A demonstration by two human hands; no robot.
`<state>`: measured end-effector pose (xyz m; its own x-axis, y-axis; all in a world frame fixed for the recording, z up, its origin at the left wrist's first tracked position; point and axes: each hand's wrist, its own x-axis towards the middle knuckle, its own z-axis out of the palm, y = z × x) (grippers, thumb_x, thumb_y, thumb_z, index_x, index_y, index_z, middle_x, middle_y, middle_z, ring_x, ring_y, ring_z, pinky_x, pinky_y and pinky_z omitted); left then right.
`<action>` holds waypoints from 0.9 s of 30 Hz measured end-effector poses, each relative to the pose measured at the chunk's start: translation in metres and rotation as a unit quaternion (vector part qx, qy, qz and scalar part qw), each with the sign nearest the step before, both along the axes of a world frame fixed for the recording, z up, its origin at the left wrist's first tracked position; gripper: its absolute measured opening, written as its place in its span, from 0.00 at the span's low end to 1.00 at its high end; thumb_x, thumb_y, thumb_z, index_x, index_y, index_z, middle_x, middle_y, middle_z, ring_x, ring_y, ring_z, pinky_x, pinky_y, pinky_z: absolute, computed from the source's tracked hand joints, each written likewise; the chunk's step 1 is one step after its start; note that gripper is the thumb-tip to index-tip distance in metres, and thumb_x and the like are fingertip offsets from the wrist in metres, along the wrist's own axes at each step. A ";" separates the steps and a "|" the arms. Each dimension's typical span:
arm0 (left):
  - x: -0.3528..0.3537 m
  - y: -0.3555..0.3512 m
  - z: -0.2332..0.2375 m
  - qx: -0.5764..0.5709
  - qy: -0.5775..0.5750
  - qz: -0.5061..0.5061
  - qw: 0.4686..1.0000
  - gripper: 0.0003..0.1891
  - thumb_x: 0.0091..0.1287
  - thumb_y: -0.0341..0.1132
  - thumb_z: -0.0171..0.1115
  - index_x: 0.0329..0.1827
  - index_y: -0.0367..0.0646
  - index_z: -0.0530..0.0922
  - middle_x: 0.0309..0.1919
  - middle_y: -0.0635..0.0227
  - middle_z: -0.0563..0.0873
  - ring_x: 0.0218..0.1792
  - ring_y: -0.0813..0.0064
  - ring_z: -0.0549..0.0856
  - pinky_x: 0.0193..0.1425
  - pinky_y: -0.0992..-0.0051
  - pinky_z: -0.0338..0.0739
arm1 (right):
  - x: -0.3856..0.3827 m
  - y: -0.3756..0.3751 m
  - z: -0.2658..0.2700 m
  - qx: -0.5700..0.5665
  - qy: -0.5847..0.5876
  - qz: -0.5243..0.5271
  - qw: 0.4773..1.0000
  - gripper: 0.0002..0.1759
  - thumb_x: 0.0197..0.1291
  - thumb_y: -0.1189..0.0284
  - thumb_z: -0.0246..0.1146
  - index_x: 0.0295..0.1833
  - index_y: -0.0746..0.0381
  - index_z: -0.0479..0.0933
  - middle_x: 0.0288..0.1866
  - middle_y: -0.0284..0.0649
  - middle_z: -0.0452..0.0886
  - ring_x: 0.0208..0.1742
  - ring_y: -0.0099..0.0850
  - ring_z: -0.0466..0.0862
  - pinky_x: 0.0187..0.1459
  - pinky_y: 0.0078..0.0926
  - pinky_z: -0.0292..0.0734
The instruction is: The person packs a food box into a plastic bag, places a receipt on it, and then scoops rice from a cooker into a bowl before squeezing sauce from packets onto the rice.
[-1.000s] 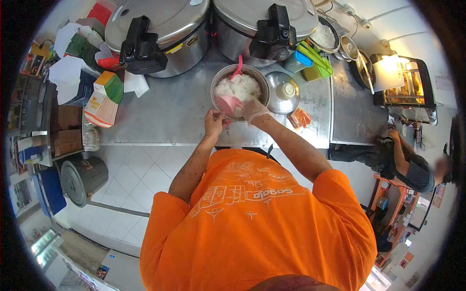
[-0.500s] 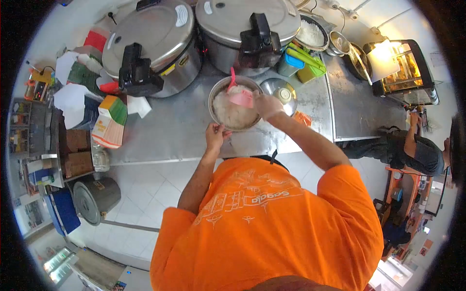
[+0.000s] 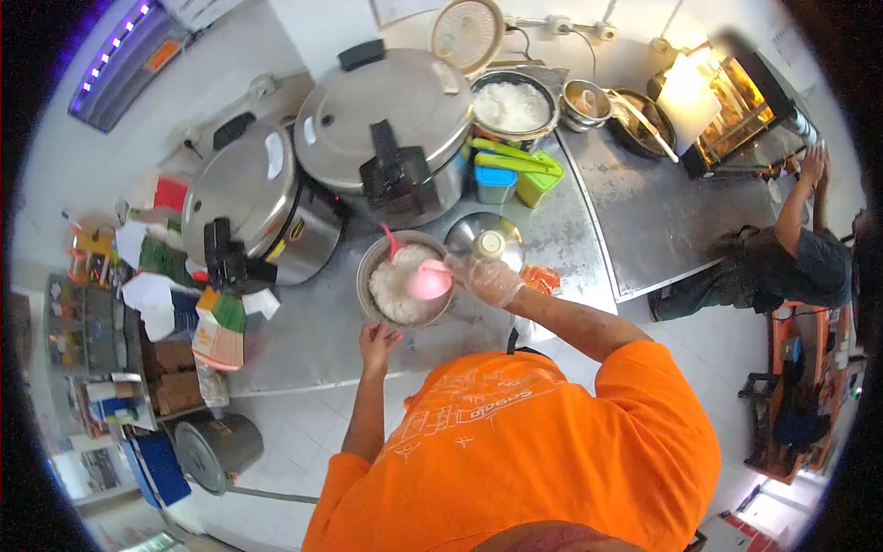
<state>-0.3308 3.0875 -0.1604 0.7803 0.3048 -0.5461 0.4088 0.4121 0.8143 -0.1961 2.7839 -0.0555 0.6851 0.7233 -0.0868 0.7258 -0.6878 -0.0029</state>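
Note:
A round metal bowl [image 3: 365, 293] of white rice [image 3: 394, 293] stands on the steel counter before me. My right hand [image 3: 489, 279], in a clear plastic glove, grips a pink cup [image 3: 430, 281] over the right side of the rice. The cup is tilted, its rounded outside showing. My left hand [image 3: 376, 344] is at the near rim, fingers closed against the bowl's edge. A pink-red utensil handle [image 3: 391, 240] leans on the far rim, its lower end hidden in the bowl. Just behind my right hand lies a round metal lid [image 3: 466, 229] with a pale knob.
Two large rice cookers [image 3: 386, 120] stand behind the bowl. Blue [image 3: 496, 181] and green [image 3: 539, 187] containers, a pot of rice [image 3: 511, 105] and a pan [image 3: 641, 124] are to the right. Folded cartons [image 3: 219, 331] sit at left. Another person [image 3: 796, 262] stands far right.
My view has shifted, so the counter appears lower and more of the back wall shows. The pink cup has turned in my right hand over the rice. My left hand stays by the rim.

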 end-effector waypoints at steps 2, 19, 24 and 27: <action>0.011 -0.015 0.029 0.049 0.051 0.067 0.995 0.15 0.72 0.38 0.60 0.51 0.38 0.69 0.45 0.62 0.77 0.40 0.63 0.85 0.40 0.63 0.83 | 0.010 -0.011 -0.008 0.046 0.071 -0.042 0.996 0.32 0.66 0.70 0.53 0.75 0.59 0.58 0.41 0.49 0.82 0.35 0.43 0.87 0.34 0.42 0.82; 0.667 -0.171 0.286 0.753 -0.292 -0.192 0.557 0.33 0.75 0.54 0.44 0.72 0.35 0.64 0.70 0.46 0.68 0.72 0.49 0.65 0.77 0.60 0.56 | 0.065 -0.266 0.005 0.761 0.315 -0.465 0.325 0.20 0.67 0.70 0.59 0.64 0.55 0.75 0.22 0.24 0.69 0.15 0.16 0.65 0.16 0.16 0.55; 0.594 -0.287 0.308 0.719 -0.075 -0.147 0.675 0.51 0.67 0.74 0.35 0.73 0.32 0.59 0.71 0.44 0.65 0.72 0.46 0.64 0.70 0.30 0.43 | 0.011 -0.350 -0.010 0.752 0.149 -0.581 0.273 0.19 0.67 0.70 0.58 0.63 0.56 0.75 0.23 0.25 0.70 0.17 0.16 0.66 0.16 0.17 0.58; 0.509 -0.342 0.294 0.797 -0.098 -0.192 0.564 0.50 0.67 0.73 0.39 0.73 0.31 0.59 0.69 0.43 0.65 0.71 0.46 0.64 0.69 0.26 0.40 | 0.022 -0.373 -0.008 0.792 0.101 -0.544 0.258 0.20 0.67 0.70 0.58 0.64 0.57 0.74 0.23 0.24 0.69 0.19 0.16 0.67 0.18 0.18 0.59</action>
<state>0.1784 2.7458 0.1333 0.9539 0.0735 0.2911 0.0555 -0.9960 0.0696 -0.1737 2.4105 -0.0634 0.6551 -0.6491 -0.3867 -0.0195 0.4970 -0.8675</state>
